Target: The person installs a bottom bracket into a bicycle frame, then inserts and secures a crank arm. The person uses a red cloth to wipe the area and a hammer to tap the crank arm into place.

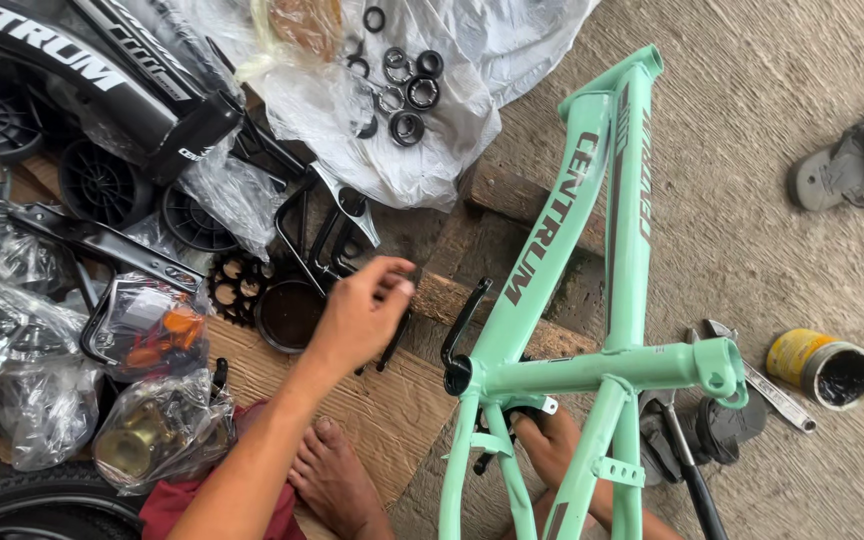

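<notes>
I sit on a rough grey concrete floor (752,150) that fills the right half of the frame, with worn wooden planks (372,410) laid under me at the lower centre and running up toward the middle. My left hand (362,315) hovers in the centre of the frame, its grip loose, fingers curled together with the fingertips pinched near nothing I can make out; whether it holds some small part I cannot tell. Just beside it, toward the left, lie a black toothed chainring (235,287) and a round dark tin (289,314). My right hand (550,440) is low in the frame, right of centre, partly hidden behind the mint-green bicycle frame (552,230), its grip closed around something dark at the bottom bracket; I cannot see what. The frame stands upright from the lower centre to the upper right. A black crank arm (464,320) sticks out at its lower left. At the top centre, crumpled clear plastic sheeting (432,150) carries black bearing rings (407,95). The left side is crowded with bagged parts (147,330) and a black bicycle frame (102,70). At the right lie an open yellow grease can (820,365), a metal wrench (767,385) and, upper right, a grey sandal (847,160). My bare foot (337,480) rests on the planks.
</notes>
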